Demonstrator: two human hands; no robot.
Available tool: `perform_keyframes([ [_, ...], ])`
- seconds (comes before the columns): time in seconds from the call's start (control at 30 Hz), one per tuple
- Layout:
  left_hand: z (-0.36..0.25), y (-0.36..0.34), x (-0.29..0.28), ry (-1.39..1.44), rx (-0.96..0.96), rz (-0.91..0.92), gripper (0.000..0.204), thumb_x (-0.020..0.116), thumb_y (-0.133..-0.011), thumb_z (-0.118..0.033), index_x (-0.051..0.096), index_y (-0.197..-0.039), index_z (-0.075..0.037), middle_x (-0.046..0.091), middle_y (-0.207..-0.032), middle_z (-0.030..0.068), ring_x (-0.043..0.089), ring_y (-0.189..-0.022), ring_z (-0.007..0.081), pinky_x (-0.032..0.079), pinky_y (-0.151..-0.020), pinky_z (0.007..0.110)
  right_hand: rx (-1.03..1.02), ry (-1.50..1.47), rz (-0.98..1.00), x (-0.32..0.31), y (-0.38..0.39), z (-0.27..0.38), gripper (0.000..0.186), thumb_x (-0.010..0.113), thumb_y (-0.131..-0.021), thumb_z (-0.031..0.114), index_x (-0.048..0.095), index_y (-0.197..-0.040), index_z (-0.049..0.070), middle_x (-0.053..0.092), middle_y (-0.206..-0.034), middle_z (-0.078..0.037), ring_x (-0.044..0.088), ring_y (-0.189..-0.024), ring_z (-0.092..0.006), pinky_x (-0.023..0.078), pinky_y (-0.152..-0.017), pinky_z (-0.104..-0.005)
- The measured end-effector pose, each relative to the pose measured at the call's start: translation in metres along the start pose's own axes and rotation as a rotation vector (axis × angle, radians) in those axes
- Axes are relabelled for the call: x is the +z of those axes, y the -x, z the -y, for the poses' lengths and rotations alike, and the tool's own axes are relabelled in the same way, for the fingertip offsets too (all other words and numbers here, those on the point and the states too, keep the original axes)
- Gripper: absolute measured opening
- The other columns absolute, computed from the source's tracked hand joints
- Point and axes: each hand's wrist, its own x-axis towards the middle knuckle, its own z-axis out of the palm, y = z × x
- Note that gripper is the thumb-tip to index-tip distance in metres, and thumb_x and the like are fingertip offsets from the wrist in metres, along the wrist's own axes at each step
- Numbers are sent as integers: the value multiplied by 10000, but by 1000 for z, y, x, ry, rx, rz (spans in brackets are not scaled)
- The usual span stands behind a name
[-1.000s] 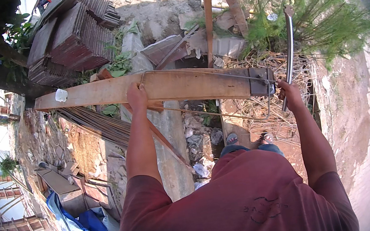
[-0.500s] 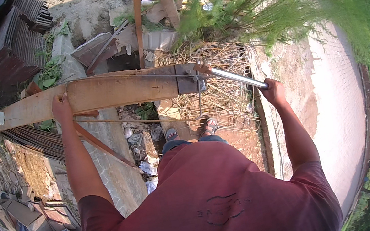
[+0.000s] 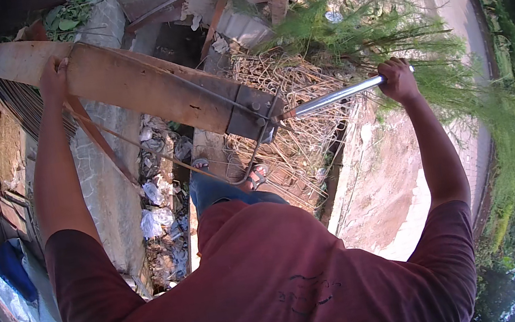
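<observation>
My right hand [image 3: 397, 79], raised at the right, is closed round the far end of a shiny metal lever bar [image 3: 341, 94]. The bar's rusty inner end meets a dark metal plate with bolts [image 3: 253, 113] on the end of a long wooden beam [image 3: 131, 83]. A thin steel rod [image 3: 203, 92] runs along the beam to the bolts, turns sharply there, bends again near my feet and slants back to the left. Over the beam's left part, my left hand [image 3: 54, 77] is closed, apparently on the rod's end; the fingers partly hide the grip.
Tangled rusty wire and rod offcuts [image 3: 286, 89] lie below the plate. A bundle of long dark rods [image 3: 26, 103] hangs under the beam's left end. Plastic litter [image 3: 158, 222] fills a gap beside a concrete strip [image 3: 110, 184]. Feathery green branches [image 3: 377, 24] spread at the right.
My right hand has swung the lever bar upward and farther out. The view has turned, so the beam now slopes down to the right. The left hand keeps its place on the beam.
</observation>
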Motion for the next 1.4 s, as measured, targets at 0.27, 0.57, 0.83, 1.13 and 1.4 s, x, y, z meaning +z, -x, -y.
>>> perform_keyframes([
  [0.27, 1, 0, -1, 41, -17, 4, 418, 530, -894, -446, 565, -989, -41, 630, -923, 191, 603, -902, 371, 444, -778, 423, -399, -172, -133, 25, -109, -9, 303, 714, -758, 214, 453, -655, 97, 464, -615, -57, 505, -640, -264, 409, -628, -394],
  [0.57, 21, -7, 2, 21, -32, 84, 493, 522, -883, -483, 564, -1065, -27, 625, -984, 208, 598, -964, 363, 441, -831, 389, -376, -148, -35, 43, -102, -7, 283, 682, -792, 208, 467, -652, 86, 495, -617, -74, 531, -650, -264, 432, -630, -399],
  [0.83, 12, -6, 5, -16, -4, 14, 425, 522, -900, -439, 562, -978, -24, 627, -904, 191, 602, -876, 366, 443, -768, 420, -100, -154, 168, 41, -61, 1, 165, 652, -746, 127, 510, -686, 68, 549, -685, -125, 562, -731, -332, 441, -691, -444],
  [1.13, 9, -9, -3, -41, 45, 37, 349, 537, -917, -364, 569, -942, -18, 620, -850, 181, 592, -791, 329, 447, -730, 404, 164, -216, 75, 59, -29, 8, 100, 618, -654, 69, 611, -748, 103, 615, -768, -89, 587, -868, -288, 434, -834, -406],
  [1.4, 2, -9, -1, 17, 93, 33, 324, 567, -912, -338, 562, -910, -14, 616, -816, 159, 572, -738, 309, 445, -698, 396, 710, -226, -62, 53, 142, 140, 162, 615, -775, 139, 531, -657, 65, 590, -684, -133, 584, -713, -328, 440, -702, -439],
])
